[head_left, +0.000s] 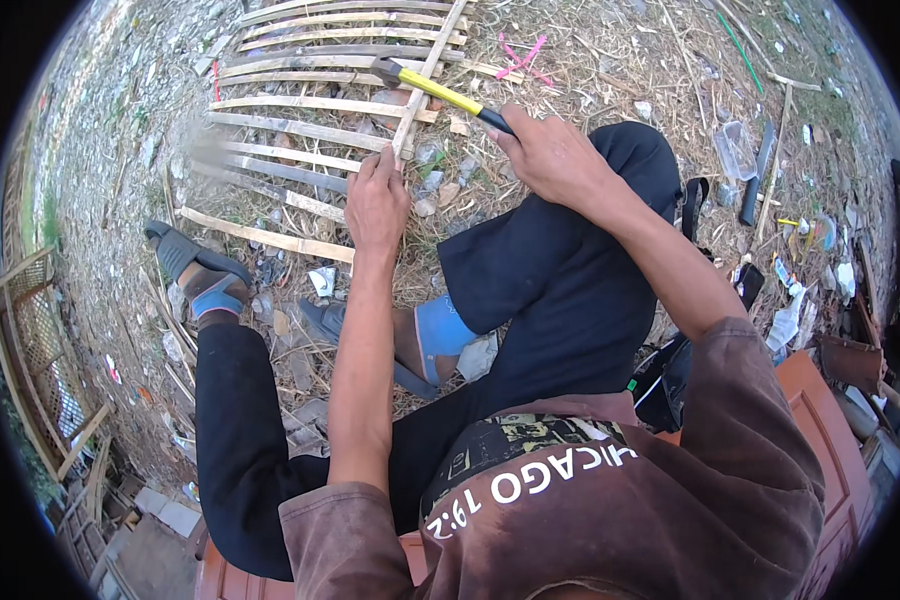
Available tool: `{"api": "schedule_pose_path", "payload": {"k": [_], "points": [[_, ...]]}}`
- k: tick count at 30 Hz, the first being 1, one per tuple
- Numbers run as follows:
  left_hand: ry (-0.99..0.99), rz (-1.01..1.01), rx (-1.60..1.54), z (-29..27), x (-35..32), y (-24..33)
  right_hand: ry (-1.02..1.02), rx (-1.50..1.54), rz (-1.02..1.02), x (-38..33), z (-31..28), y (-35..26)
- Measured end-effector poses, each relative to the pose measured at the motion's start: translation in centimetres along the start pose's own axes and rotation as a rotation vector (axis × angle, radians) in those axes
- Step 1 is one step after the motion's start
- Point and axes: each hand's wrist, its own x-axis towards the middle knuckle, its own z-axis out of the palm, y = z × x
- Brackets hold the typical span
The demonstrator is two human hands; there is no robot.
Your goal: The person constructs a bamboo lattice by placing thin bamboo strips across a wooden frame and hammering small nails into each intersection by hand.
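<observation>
My right hand (pixel 555 160) is wrapped round the black grip of a hammer (pixel 440 92) with a yellow shaft. The hammer's dark head hovers over or rests near a long bamboo crosspiece (pixel 425 85); I cannot tell whether they touch. At the near end of that crosspiece, my left hand (pixel 377 205) is closed with its fingers pinching the strip. Whether a nail is in those fingers is hidden. Several split bamboo slats (pixel 300 105) lie in rows under the crosspiece, reaching off to the left. The nearest slat (pixel 270 236) ends beside my left wrist.
A long blade with a black handle (pixel 757 180) and a clear plastic container (pixel 735 150) lie at the right. Pink strips (pixel 522 60) cross on the littered ground. A lattice panel (pixel 55 340) stands far left. Below me is a reddish-brown wooden panel (pixel 835 450).
</observation>
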Motion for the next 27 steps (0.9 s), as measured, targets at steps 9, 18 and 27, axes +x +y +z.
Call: {"api": "schedule_pose_path", "payload": {"k": [9, 18, 27], "points": [[-0.047, 0.02, 0.0, -0.9, 0.6, -1.2, 0.139, 0.097, -0.064, 2.7, 0.0, 2.5], [-0.143, 0.037, 0.019, -4.3, 2.1, -1.3, 0.168, 0.297, 0.012, 2.8, 0.9, 4.0], [-0.174, -0.08, -0.02, -5.3, 2.8, -1.0, 0.214, 0.479, 0.003, 3.2, 0.7, 4.7]]}}
